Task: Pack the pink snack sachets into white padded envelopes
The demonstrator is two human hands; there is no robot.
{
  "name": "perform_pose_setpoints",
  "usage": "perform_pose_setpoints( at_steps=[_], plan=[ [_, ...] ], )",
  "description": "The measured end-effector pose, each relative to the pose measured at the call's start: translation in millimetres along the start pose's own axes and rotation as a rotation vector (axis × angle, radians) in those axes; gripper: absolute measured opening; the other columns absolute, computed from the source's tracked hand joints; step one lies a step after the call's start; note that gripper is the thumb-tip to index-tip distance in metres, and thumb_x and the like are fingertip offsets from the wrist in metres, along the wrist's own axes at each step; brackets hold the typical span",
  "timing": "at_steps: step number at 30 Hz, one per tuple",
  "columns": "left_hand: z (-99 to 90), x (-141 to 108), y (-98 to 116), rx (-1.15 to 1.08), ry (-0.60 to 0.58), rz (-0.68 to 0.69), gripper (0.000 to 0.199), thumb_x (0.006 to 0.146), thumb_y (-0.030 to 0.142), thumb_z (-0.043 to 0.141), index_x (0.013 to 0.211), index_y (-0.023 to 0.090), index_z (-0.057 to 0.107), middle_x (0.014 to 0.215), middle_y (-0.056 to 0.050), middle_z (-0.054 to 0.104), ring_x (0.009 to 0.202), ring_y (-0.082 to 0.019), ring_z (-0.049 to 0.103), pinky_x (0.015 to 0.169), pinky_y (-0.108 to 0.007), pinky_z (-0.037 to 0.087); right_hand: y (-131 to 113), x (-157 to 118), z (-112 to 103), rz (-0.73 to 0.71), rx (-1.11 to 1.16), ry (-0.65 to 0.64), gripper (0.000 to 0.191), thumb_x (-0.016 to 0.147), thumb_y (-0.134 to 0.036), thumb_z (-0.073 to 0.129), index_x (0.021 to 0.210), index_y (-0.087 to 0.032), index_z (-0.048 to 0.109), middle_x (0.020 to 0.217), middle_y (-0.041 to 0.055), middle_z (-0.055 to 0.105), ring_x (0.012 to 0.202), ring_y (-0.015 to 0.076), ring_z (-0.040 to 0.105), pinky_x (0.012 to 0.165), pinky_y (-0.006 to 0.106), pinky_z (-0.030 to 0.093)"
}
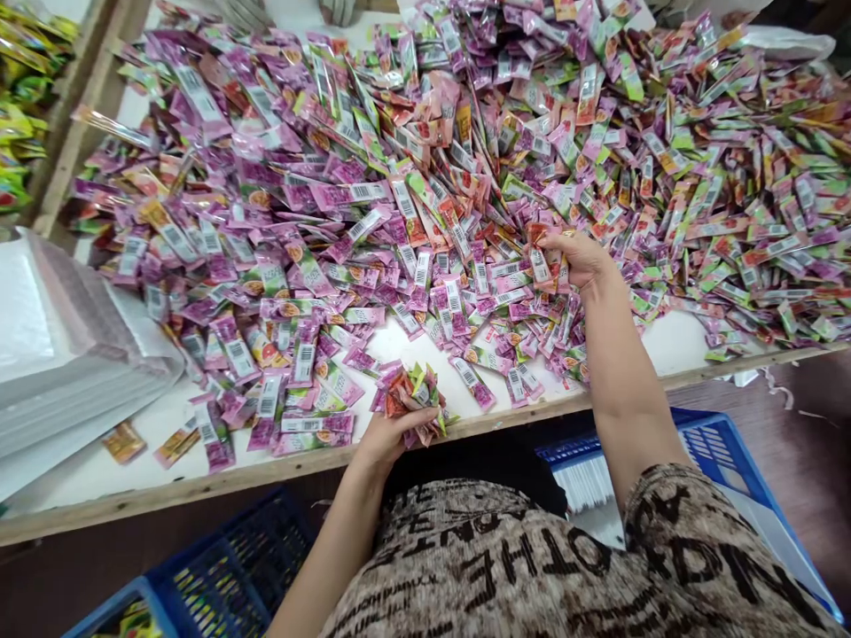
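My left hand (392,434) is closed around a bunch of small stick packets (416,394), red, green and purple, just over the table's front edge. Farther right and deeper over the table, my right hand (577,257) pinches a reddish-pink stick packet (542,266) with a barcode label; whether more than one is in its fingers I cannot tell. A large heap of stick packets (319,195), mostly purple with pink, green and orange ones, spreads beneath and around both hands.
A stack of white plastic bags (59,328) lies at the table's left. Wooden edging (266,474) runs along the front. Below are a blue crate (219,567) at left and a blue crate (724,452) at right. Yellow-green packets (27,106) fill a section at far left.
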State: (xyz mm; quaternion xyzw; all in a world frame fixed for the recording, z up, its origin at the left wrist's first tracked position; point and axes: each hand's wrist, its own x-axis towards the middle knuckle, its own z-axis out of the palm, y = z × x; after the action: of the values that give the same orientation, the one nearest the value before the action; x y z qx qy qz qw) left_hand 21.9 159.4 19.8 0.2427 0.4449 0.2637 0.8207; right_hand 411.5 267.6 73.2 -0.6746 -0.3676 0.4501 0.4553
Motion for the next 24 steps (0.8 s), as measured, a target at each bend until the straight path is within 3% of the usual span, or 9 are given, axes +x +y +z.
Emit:
perform_pose_setpoints(
  at_steps=[3,5,10,14,16,20,22,24],
  plan=[
    [-1.2,0,-1,-0.014,0.009,0.005,0.045,0.055,0.014,0.089,0.097,0.014,0.071,0.089,-0.008,0.074,0.064,-0.019,0.069,0.054,-0.027,0.056,1,-4,12,-0.024,-0.022,-0.081,0.026,0.061,-0.038,0.076,0.075,-0.019,0.065,0.069,0.0036,0.068,0.065,0.0218,0.063,0.064,0.041,0.058],
    [-2.3,1,-2,0.008,0.019,0.010,0.039,0.056,0.015,0.088,0.091,0.012,0.071,0.088,-0.009,0.074,0.063,-0.019,0.068,0.053,-0.027,0.055,0,-2,22,-0.079,-0.167,-0.095,0.025,0.062,-0.038,0.077,0.074,-0.019,0.066,0.071,0.0042,0.068,0.070,0.0224,0.064,0.070,0.040,0.057],
    [-2.6,1,-4,0.036,0.035,0.034,0.042,0.056,0.017,0.088,0.093,0.013,0.069,0.082,-0.007,0.073,0.055,-0.017,0.065,0.047,-0.026,0.053,2,28,44,-0.285,-0.735,0.240,0.019,0.070,-0.035,0.072,0.075,-0.017,0.068,0.073,0.0061,0.066,0.082,0.0281,0.064,0.081,0.042,0.051],
    [-0.4,0,-2,0.041,0.033,0.049,0.048,0.057,0.019,0.088,0.100,0.014,0.065,0.081,-0.006,0.073,0.056,-0.018,0.066,0.043,-0.024,0.050,7,39,58,-0.346,-0.995,0.261,0.011,0.079,-0.024,0.060,0.082,-0.017,0.067,0.095,0.0121,0.068,0.096,0.0297,0.062,0.089,0.041,0.047],
    [-0.1,0,-1,0.044,0.039,0.051,0.048,0.058,0.018,0.088,0.100,0.014,0.065,0.083,-0.007,0.074,0.062,-0.019,0.068,0.048,-0.025,0.053,7,34,63,-0.389,-0.947,0.302,0.015,0.084,-0.024,0.053,0.089,-0.018,0.066,0.103,0.0119,0.067,0.100,0.0277,0.060,0.091,0.039,0.046],
    [-1.4,1,0,0.084,0.058,0.067,0.046,0.056,0.017,0.088,0.097,0.013,0.067,0.082,-0.008,0.075,0.064,-0.020,0.069,0.054,-0.026,0.056,-5,19,62,-0.457,-0.612,0.409,0.028,0.094,-0.040,0.041,0.106,-0.022,0.059,0.104,0.0083,0.066,0.101,0.0235,0.060,0.090,0.038,0.049],
    [-1.7,2,1,0.103,0.067,0.079,0.042,0.056,0.017,0.088,0.092,0.013,0.069,0.082,-0.008,0.075,0.065,-0.020,0.070,0.057,-0.027,0.057,-14,15,47,-0.442,-0.461,0.470,0.035,0.093,-0.052,0.043,0.109,-0.023,0.056,0.102,0.0079,0.065,0.101,0.0239,0.061,0.087,0.040,0.051],
    [-1.7,3,1,0.110,0.070,0.080,0.038,0.056,0.017,0.088,0.089,0.013,0.070,0.082,-0.008,0.075,0.066,-0.021,0.070,0.057,-0.027,0.057,-22,11,16,-0.423,-0.349,0.523,0.042,0.087,-0.062,0.050,0.105,-0.025,0.055,0.099,0.0079,0.064,0.100,0.0252,0.063,0.084,0.042,0.053]
  ],
)
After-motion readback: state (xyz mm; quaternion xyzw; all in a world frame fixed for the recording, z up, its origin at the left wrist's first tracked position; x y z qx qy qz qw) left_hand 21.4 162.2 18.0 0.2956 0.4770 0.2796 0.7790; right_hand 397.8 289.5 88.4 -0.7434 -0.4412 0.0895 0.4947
